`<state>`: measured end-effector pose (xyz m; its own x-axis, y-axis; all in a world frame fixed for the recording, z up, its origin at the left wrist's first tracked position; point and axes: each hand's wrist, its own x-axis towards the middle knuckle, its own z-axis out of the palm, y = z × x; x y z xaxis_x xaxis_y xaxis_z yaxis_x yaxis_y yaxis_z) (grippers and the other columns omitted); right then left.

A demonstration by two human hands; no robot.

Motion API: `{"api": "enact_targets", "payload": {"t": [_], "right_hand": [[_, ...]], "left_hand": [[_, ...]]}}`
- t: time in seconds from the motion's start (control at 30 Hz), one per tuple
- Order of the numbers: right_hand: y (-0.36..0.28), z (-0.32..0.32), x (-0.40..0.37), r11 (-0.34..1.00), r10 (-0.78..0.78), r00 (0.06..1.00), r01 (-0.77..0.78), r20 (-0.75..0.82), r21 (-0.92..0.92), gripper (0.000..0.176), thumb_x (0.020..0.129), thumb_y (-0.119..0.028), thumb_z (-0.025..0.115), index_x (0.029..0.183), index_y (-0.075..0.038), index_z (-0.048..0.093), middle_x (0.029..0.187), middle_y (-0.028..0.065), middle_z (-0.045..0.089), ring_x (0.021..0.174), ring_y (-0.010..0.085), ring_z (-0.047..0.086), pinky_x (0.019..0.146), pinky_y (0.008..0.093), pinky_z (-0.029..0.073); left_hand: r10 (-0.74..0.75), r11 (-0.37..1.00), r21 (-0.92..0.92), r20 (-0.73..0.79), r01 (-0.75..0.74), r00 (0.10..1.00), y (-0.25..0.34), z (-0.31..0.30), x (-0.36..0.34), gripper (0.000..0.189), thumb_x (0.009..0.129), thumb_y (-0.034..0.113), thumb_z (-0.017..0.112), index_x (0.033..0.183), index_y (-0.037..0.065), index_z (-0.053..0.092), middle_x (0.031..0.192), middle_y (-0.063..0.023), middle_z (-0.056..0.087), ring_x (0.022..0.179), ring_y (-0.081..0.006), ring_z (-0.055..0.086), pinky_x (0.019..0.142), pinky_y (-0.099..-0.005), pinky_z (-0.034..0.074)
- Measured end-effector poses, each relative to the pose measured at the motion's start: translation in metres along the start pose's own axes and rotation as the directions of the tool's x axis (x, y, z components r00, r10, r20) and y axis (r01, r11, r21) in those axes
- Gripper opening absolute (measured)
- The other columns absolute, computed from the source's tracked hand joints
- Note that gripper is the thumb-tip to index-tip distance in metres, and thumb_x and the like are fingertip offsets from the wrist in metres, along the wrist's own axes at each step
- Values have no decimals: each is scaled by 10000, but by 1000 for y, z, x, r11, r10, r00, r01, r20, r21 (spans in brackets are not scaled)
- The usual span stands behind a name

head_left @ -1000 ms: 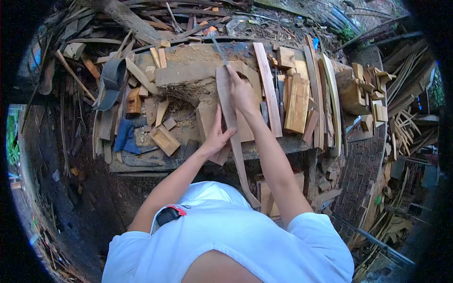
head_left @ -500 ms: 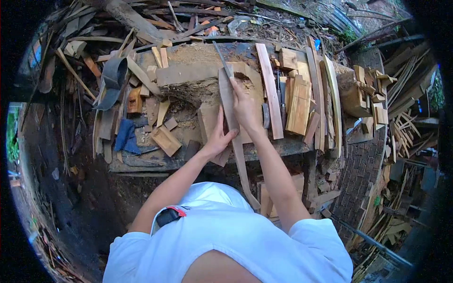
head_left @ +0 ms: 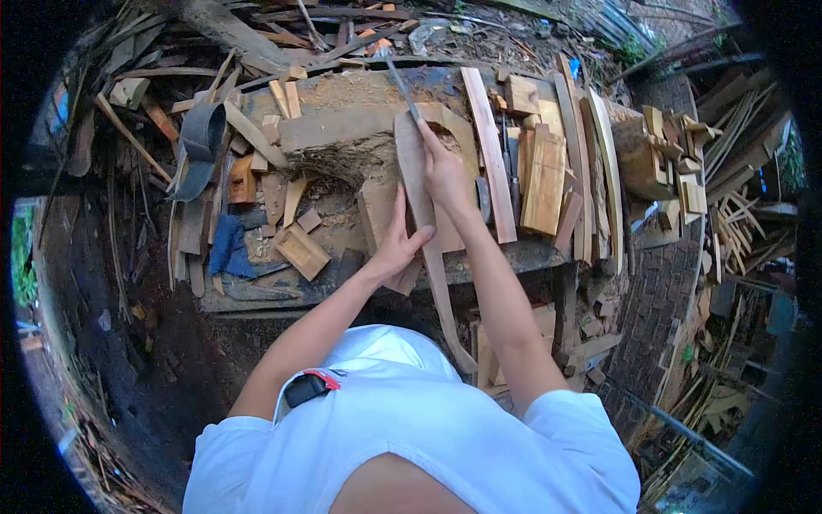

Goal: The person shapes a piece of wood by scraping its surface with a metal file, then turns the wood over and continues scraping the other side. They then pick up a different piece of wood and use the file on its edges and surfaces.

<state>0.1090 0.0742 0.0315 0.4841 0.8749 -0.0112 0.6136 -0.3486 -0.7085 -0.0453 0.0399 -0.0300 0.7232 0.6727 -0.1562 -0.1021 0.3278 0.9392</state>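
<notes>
A long, curved wooden piece runs from the bench toward my body, its narrow tail close to my shirt. My left hand grips its middle, with the thumb across the near face and the fingers along the left side. My right hand is closed around a long, narrow metal file, which points away from me over the wood's far end. The file's handle is hidden in my palm. Beneath both lies a thick, rough wooden block with a hollowed, splintered edge.
The workbench carries sawdust and offcuts. Wooden strips, a thick block and chisel-like tools lie at right. A blue cloth, a curled dark strip and a small block are at left. Scrap wood surrounds the bench.
My right hand and the file have shifted slightly forward and left along the wooden piece. My left hand keeps its grip, and the view has moved a little.
</notes>
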Motion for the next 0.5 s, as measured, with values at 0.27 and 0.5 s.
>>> {"api": "enact_targets", "payload": {"t": [0.27, 0.5], "right_hand": [[52, 13, -26, 1000, 28, 999, -29, -17, -11, 411, 1015, -215, 408, 1420, -232, 482, 1123, 255, 635, 961, 430, 649, 791, 486, 517], [14, -1, -25, 987, -152, 985, 147, -84, -57, 452, 995, -150, 462, 1429, -276, 464, 941, 286, 643, 824, 427, 659, 672, 511, 492]], "left_hand": [[14, 999, 39, 11, -14, 1000, 16, 3, 0, 976, 912, 119, 639, 1545, 24, -98, 1613, -197, 55, 1483, -273, 110, 1191, -367, 151], [-48, 999, -3, 24, 48, 999, 24, 6, 0, 984, 917, 90, 627, 1551, 78, -126, 1606, -187, 82, 1473, -265, 141, 1185, -372, 182]]}}
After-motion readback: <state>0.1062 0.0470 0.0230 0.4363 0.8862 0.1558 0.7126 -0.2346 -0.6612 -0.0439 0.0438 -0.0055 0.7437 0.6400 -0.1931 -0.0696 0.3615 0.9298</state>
